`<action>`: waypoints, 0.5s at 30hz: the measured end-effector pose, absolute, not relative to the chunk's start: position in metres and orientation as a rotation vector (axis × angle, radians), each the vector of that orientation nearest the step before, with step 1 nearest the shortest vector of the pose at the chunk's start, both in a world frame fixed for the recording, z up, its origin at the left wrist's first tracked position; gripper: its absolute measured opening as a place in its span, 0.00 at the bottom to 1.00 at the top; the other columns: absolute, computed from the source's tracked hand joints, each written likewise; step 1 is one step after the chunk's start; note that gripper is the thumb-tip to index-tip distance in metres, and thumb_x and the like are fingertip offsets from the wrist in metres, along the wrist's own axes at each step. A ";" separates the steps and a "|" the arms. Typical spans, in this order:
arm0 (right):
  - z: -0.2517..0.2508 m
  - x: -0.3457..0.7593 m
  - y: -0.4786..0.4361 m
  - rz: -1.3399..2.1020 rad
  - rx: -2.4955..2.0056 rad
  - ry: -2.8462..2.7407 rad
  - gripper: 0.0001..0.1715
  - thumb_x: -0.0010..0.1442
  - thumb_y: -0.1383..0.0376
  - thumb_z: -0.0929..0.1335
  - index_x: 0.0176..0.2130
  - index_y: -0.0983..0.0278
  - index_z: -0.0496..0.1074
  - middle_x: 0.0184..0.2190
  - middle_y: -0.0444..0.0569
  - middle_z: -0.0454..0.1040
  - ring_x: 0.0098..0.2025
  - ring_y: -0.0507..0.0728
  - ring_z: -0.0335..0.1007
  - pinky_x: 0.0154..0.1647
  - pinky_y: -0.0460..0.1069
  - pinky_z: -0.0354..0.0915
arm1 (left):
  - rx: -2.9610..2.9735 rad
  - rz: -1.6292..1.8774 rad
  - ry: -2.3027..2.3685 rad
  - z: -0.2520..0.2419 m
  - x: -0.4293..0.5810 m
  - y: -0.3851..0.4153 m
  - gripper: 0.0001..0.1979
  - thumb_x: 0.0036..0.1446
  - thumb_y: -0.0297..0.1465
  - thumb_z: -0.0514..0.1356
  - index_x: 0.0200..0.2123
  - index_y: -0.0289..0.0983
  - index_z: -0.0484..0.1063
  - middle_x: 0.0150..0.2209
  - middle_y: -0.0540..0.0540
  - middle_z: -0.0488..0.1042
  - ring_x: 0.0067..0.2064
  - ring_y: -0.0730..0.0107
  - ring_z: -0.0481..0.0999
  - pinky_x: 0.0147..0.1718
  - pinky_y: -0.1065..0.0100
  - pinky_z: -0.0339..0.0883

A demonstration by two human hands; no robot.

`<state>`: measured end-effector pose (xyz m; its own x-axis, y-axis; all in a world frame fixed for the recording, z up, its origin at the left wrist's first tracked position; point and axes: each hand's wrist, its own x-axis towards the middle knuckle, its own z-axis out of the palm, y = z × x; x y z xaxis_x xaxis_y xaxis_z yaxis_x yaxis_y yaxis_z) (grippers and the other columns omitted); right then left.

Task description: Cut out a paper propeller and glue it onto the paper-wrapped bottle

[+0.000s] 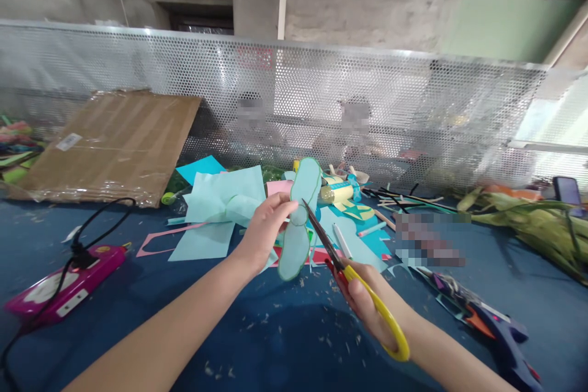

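Observation:
My left hand (pixel 266 226) pinches a light blue paper cutout (pixel 307 180) near its narrow middle. The cutout has two rounded lobes, one above and one below, with a dark green outline along the edges. In my right hand (pixel 367 297) is a pair of scissors (pixel 376 312) with yellow handles and dark blades. The blades point up and left, and their tips lie at the cutout's middle, close to my left thumb. Whether the blades touch the paper I cannot tell. Behind the cutout are light blue sheets (pixel 209 239) and a white marker (pixel 342 241).
A magenta power strip (pixel 73 288) with a black cord lies at left, before a leaning cardboard sheet (pixel 114 141). At right are a blue glue gun (pixel 498 324), corn husks (pixel 537 229) and a phone (pixel 567 191). A perforated metal screen (pixel 390 92) runs along the back; people sit behind it.

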<state>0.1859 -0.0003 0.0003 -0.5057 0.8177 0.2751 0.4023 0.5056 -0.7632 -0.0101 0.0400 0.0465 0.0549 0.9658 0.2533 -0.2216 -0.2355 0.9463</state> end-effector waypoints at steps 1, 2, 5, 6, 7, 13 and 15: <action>0.001 0.186 0.000 0.824 -0.985 -2.132 0.36 0.56 0.35 0.48 0.25 0.62 0.56 0.16 0.40 0.55 0.18 0.49 0.48 0.18 0.46 0.47 | 1.279 1.425 0.876 0.047 -0.010 0.040 0.10 0.49 0.38 0.62 0.30 0.37 0.71 0.27 0.51 0.70 0.29 0.73 0.68 0.29 0.73 0.61; 0.001 0.186 0.001 0.810 -0.982 -2.142 0.36 0.56 0.35 0.48 0.25 0.62 0.56 0.17 0.40 0.55 0.18 0.49 0.48 0.18 0.46 0.48 | 1.294 1.432 0.893 0.047 -0.010 0.041 0.10 0.48 0.37 0.63 0.29 0.37 0.71 0.26 0.51 0.70 0.28 0.73 0.68 0.29 0.73 0.61; 0.002 0.186 0.000 0.906 -0.991 -2.122 0.37 0.55 0.34 0.50 0.29 0.62 0.58 0.18 0.39 0.54 0.16 0.48 0.51 0.14 0.44 0.53 | 1.312 1.437 0.916 0.048 -0.009 0.040 0.10 0.48 0.37 0.63 0.28 0.36 0.70 0.25 0.52 0.70 0.27 0.74 0.67 0.27 0.73 0.60; 0.002 0.186 -0.001 0.981 -0.985 -2.106 0.37 0.55 0.34 0.51 0.31 0.63 0.59 0.19 0.38 0.54 0.15 0.48 0.53 0.13 0.44 0.56 | 1.313 1.435 0.908 0.048 -0.008 0.040 0.10 0.48 0.37 0.63 0.29 0.36 0.71 0.26 0.51 0.72 0.28 0.74 0.68 0.29 0.73 0.61; 0.001 0.186 -0.002 1.049 -0.975 -2.086 0.37 0.55 0.34 0.52 0.35 0.63 0.60 0.20 0.38 0.54 0.15 0.48 0.56 0.13 0.44 0.59 | 1.314 1.429 0.898 0.047 -0.007 0.040 0.10 0.48 0.37 0.63 0.29 0.36 0.71 0.28 0.50 0.73 0.30 0.72 0.70 0.31 0.72 0.62; -0.012 0.189 -0.002 1.065 -0.947 -2.060 0.37 0.58 0.38 0.53 0.48 0.64 0.62 0.26 0.43 0.62 0.19 0.52 0.67 0.18 0.47 0.69 | 1.307 1.350 0.852 0.043 -0.004 0.038 0.09 0.46 0.35 0.65 0.28 0.35 0.73 0.26 0.49 0.74 0.30 0.70 0.72 0.33 0.69 0.66; -0.015 0.192 -0.001 1.027 -0.965 -2.071 0.38 0.59 0.38 0.52 0.50 0.64 0.61 0.30 0.46 0.66 0.20 0.52 0.69 0.22 0.49 0.71 | 1.317 1.326 0.841 0.042 -0.003 0.037 0.10 0.45 0.35 0.66 0.29 0.35 0.74 0.27 0.48 0.75 0.30 0.70 0.73 0.32 0.68 0.67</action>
